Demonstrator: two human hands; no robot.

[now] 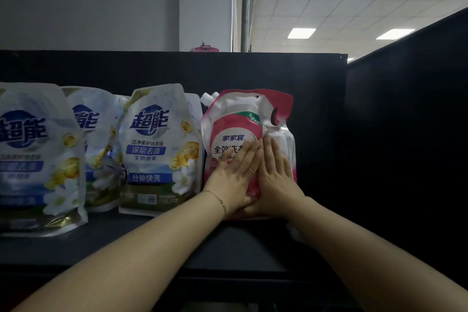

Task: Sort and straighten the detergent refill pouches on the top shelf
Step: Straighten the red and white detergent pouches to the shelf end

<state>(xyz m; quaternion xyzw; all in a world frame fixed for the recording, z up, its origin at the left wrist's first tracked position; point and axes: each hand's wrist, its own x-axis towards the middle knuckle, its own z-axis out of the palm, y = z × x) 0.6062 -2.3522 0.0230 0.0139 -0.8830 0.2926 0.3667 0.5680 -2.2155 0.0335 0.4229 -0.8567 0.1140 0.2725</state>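
1. The pink pouch (pixel 243 119) stood upright on the top shelf (pixel 177 240), at the right end of the row and close to the black back panel (pixel 177 71).
2. The left hand (pixel 235 172) lay flat on the front of the pink pouch, over its label. Its fingers (pixel 249 152) were straight and spread open, pointing up and to the right, and gripped nothing.
3. The right hand (pixel 276 175) lay flat on the same pouch, just beside the left hand and touching it. Its fingers (pixel 272 149) were also straight and open, pointing upward.
4. A thin bracelet (pixel 220 200) circled the left wrist, and a ring (pixel 252 170) showed on one left finger.
5. A white spout (pixel 209 97) poked up behind the pink pouch's upper left corner; what it belonged to could not be told.
6. Just left of the pink pouch stood a white-and-blue pouch (pixel 157 149), upright and leaning slightly, with another white pouch edge (pixel 195 106) behind it.
7. Further left, a second white-and-blue pouch (pixel 93 134) stood toward the back, partly hidden.
8. A third white-and-blue pouch (pixel 38 154) stood nearest the shelf's front edge at the far left, cut off by the frame.
9. A black side panel (pixel 405 109) closed the shelf on the right, well apart from the pink pouch.
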